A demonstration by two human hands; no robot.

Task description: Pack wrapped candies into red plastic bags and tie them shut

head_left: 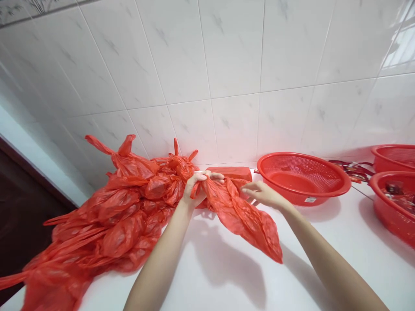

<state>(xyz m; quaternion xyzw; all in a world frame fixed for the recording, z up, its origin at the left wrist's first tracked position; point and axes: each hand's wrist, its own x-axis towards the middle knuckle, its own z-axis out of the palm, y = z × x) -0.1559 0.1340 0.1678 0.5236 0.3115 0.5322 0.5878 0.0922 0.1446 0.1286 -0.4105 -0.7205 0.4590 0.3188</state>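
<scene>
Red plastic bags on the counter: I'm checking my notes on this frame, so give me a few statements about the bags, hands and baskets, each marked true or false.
1. The left hand grips the top of a red plastic bag. True.
2. The right hand is closed in a fist around a basket rim. False: its fingers are spread open beside the bag, apart from the baskets.
3. A heap of red bags lies to the left of the hands. True.
4. The nearest red basket is piled full of bags. False: no bags are in it.
5. The white counter meets a white tiled wall. True.
</scene>
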